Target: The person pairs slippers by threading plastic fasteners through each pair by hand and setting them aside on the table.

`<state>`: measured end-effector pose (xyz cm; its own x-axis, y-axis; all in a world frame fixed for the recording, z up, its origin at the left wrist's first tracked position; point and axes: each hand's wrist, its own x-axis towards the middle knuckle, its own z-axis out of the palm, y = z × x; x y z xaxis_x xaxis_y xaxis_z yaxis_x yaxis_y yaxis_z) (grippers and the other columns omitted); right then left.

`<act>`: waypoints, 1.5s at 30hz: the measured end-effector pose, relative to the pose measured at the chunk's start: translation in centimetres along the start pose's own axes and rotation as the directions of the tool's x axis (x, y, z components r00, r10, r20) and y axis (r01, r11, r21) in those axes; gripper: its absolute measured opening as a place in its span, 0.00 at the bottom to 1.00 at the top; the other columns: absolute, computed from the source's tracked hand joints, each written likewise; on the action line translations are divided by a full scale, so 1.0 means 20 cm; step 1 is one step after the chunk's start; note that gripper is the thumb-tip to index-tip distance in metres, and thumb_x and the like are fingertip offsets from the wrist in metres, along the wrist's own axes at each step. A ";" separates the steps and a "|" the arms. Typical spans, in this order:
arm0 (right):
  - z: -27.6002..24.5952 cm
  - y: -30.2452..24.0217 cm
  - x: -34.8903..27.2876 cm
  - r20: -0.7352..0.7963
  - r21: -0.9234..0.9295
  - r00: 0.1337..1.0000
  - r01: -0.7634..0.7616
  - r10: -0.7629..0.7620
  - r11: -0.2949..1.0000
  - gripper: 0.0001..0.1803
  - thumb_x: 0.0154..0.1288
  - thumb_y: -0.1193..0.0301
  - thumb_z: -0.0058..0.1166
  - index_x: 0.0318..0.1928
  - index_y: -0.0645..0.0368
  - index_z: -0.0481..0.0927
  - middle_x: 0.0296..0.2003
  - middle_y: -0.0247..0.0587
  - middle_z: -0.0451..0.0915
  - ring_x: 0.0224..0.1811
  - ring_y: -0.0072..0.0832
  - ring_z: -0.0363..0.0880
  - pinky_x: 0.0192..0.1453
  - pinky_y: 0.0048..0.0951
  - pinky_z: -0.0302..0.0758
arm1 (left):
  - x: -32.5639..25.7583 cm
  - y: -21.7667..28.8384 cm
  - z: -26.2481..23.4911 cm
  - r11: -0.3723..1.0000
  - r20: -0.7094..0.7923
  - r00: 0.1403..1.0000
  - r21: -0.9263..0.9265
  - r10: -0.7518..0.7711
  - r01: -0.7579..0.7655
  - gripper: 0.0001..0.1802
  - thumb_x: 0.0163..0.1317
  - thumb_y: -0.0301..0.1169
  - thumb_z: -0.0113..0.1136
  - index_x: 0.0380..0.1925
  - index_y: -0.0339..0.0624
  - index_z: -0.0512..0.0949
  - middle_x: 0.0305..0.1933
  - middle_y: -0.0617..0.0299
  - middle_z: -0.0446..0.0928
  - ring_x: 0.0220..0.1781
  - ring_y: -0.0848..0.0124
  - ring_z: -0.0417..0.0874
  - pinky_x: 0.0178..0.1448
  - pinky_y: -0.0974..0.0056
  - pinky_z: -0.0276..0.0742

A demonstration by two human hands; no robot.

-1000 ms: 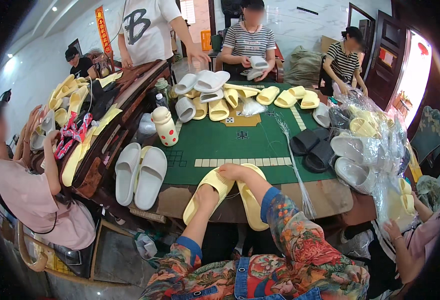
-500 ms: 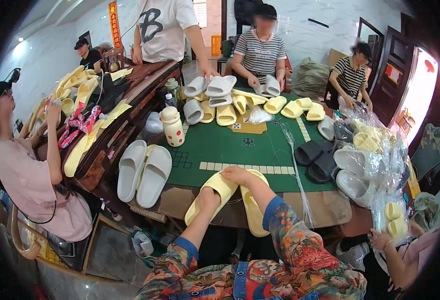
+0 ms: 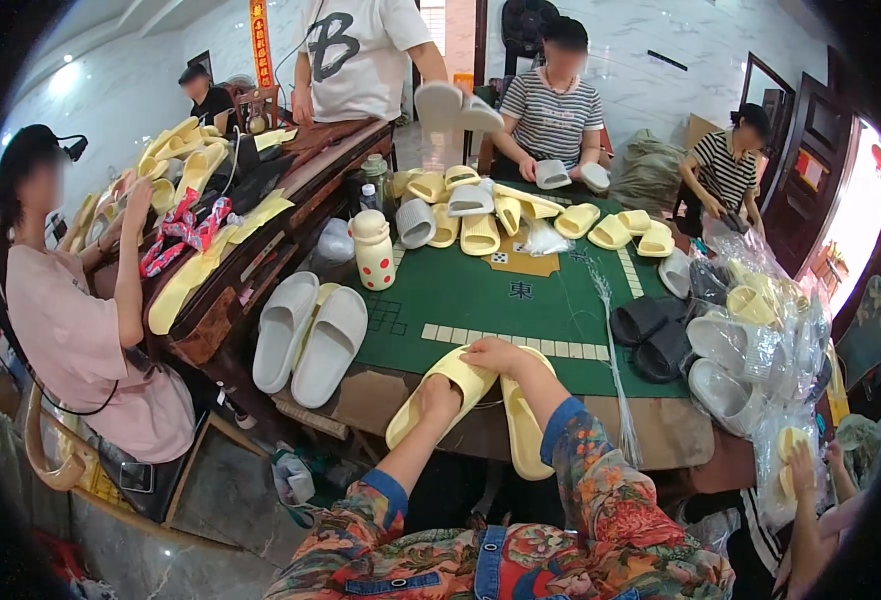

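My left hand (image 3: 440, 397) reaches under the strap of a pale yellow slide slipper (image 3: 471, 378), its fingers hidden inside. Over that slipper's toe end my right hand (image 3: 492, 357) is closed, fingers curled on the edge. A second yellow slipper (image 3: 529, 445) lies beneath my right wrist, its heel jutting past the table's near edge. To the left, a pair of light grey slippers (image 3: 330, 348) rests at the table corner with something pale yellow between them.
Beyond my hands lie a green mat (image 3: 441, 300), a spotted flask (image 3: 372, 252), piled slippers (image 3: 480, 234) and a bundle of clear ties (image 3: 621, 385). Black slippers (image 3: 661, 350) and plastic-wrapped pairs (image 3: 726, 395) crowd the right. Several people work around the table.
My view has shifted, so the scene sits further right. My hands keep their places on the yellow slipper. A person at the back has lifted a grey pair off the pile.
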<state>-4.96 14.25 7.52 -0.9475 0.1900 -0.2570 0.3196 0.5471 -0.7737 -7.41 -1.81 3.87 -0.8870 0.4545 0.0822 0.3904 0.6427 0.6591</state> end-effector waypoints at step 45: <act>0.05 0.01 -0.09 -0.687 -0.353 0.669 0.033 -0.283 0.935 0.10 0.60 0.66 0.47 0.31 0.59 0.77 0.28 0.53 0.78 0.35 0.49 0.76 0.39 0.47 0.71 | -0.04 -0.05 -0.07 0.897 0.137 0.947 -0.382 0.292 -0.221 0.17 0.55 0.40 0.50 0.25 0.35 0.75 0.25 0.47 0.76 0.30 0.52 0.77 0.33 0.55 0.69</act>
<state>-3.11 13.28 7.30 -0.7201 0.5324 0.4450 0.2698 0.8057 -0.5273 -7.46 -3.76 4.15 -0.6920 0.7021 0.1679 0.4522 0.2403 0.8589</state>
